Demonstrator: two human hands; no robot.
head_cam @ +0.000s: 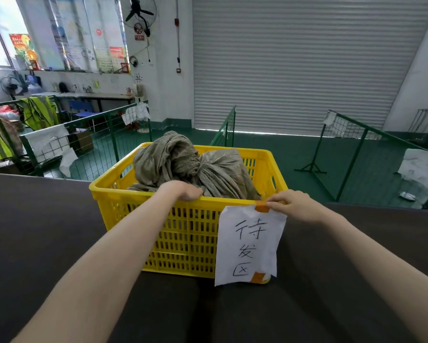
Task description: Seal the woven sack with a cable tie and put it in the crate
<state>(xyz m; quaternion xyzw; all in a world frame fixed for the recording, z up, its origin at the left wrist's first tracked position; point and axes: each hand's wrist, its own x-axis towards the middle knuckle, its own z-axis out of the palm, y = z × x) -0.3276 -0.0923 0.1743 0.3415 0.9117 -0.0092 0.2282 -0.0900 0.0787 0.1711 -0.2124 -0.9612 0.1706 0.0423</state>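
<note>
A grey-brown woven sack [215, 169] lies inside the yellow slatted crate [188, 233], its neck gathered tight near the middle and its loose top bunched up at the back left. No cable tie can be made out at the neck. The crate stands on a dark table [42, 226]. My left hand [183, 190] grips the crate's near rim, fingers curled over it. My right hand [292, 204] grips the same rim farther right, at the taped top of a white paper label [247, 243] with handwritten characters.
The dark table stretches left, right and toward me around the crate. Beyond its far edge lies a green floor with green wire fence panels [91, 144], a roller shutter door [307, 63] and white sheets [421, 169] on the floor at right.
</note>
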